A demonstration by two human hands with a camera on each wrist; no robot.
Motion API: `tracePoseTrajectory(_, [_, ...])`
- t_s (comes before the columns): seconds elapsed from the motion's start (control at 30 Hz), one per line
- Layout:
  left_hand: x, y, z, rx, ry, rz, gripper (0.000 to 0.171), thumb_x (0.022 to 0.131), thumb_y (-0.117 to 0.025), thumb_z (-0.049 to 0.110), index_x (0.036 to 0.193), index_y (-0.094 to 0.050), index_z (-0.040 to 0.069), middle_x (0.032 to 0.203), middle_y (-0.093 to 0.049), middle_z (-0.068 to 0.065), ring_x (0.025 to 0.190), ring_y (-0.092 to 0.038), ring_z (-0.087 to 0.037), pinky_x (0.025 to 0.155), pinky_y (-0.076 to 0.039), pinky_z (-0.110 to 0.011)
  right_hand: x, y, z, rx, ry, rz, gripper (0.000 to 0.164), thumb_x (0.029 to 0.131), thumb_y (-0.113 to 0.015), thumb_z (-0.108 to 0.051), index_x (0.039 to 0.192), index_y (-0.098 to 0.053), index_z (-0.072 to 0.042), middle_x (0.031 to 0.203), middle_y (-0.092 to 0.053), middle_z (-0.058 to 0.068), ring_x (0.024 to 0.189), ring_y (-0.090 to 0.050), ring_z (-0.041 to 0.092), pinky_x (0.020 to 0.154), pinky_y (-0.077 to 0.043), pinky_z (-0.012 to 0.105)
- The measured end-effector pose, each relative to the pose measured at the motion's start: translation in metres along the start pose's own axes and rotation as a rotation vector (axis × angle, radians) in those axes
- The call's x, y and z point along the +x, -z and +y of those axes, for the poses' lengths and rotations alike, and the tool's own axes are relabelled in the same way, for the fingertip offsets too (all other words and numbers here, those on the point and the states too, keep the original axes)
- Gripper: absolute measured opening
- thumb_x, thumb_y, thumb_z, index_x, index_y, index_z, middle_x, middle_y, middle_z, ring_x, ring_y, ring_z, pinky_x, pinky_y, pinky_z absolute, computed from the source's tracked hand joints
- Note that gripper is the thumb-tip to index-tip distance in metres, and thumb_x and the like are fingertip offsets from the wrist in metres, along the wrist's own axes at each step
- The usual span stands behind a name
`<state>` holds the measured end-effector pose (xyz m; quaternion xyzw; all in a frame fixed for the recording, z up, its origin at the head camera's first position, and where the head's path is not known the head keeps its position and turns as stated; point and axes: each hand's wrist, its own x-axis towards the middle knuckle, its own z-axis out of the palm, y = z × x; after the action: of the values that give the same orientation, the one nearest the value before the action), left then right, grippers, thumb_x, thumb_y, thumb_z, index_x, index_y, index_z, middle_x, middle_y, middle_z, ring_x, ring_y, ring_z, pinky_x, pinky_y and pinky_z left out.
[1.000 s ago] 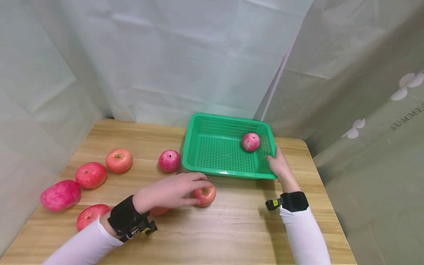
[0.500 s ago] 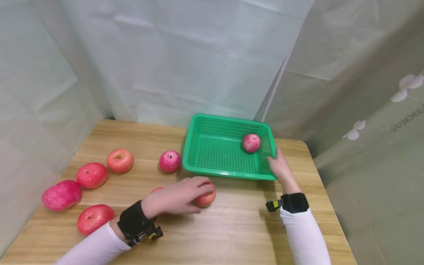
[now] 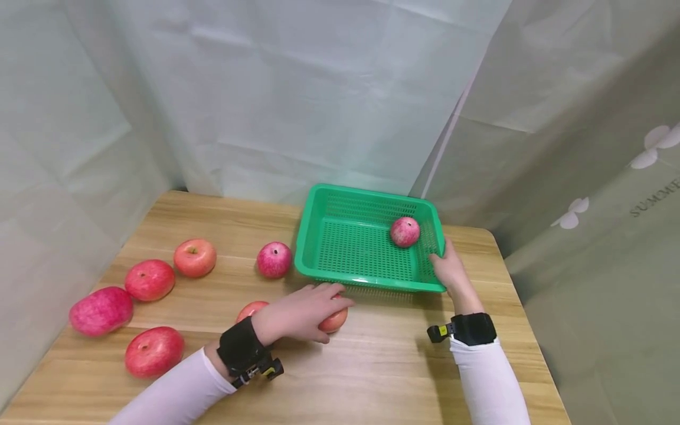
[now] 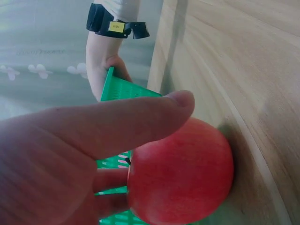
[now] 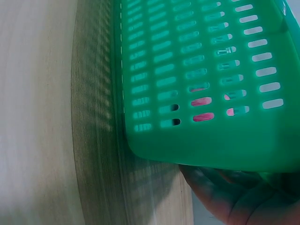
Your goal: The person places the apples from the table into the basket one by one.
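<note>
My left hand point(image 3: 297, 314) is curled over a red apple point(image 3: 334, 320) in front of the basket. In the left wrist view the thumb lies along one side of this apple point(image 4: 183, 173), with fingers behind it. My right hand point(image 3: 450, 268) grips the right end of the green basket point(image 3: 366, 280), thumb over the rim. The right wrist view shows that hand's fingers point(image 5: 225, 192) at the basket's perforated wall point(image 5: 201, 145). A dark pink apple point(image 3: 405, 232) sits inside, toward the right end. Another apple point(image 3: 251, 309) is partly hidden behind my left hand.
On the wooden table point(image 3: 372, 378), a dark pink apple point(image 3: 274, 260) stands left of the basket. Several more red fruits, including a light red apple point(image 3: 195, 258) and an elongated pink one point(image 3: 101, 311), lie at the left. Pale curtains point(image 3: 319, 106) hang behind the table.
My left hand has moved slightly right and settled further over the apple, its fingers closing around it. The right hand keeps its grip on the basket. The view has shifted slightly.
</note>
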<state>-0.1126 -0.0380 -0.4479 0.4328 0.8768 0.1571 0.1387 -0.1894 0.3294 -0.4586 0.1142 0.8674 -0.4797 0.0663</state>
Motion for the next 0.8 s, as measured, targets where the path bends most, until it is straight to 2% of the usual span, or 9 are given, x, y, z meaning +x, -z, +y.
tracePoseTrajectory(0.4, [0.007,-0.005,-0.004,-0.027,0.047,0.008,0.084,0.079,-0.095,0.024,0.153,-0.056,0.018,0.147,-0.054,-0.008,0.131,-0.053,-0.024,0.106,-0.049,-0.052,0.001,0.005,-0.003,0.010,0.007,0.000,0.071,0.113,-0.042,-0.011,0.172,-0.003,-0.009,0.173,-0.020,0.026,0.157,-0.024,0.045,0.124,-0.024,0.064])
tracePoseTrajectory(0.8, [0.009,-0.018,-0.010,-0.051,0.042,0.045,0.075,0.081,-0.092,0.022,0.148,-0.058,0.016,0.137,-0.057,-0.004,0.123,-0.056,-0.023,0.105,-0.052,-0.046,-0.002,-0.001,-0.002,0.014,0.009,0.003,0.070,0.113,-0.042,-0.012,0.172,-0.004,-0.008,0.171,-0.022,0.027,0.155,-0.026,0.046,0.123,-0.026,0.065])
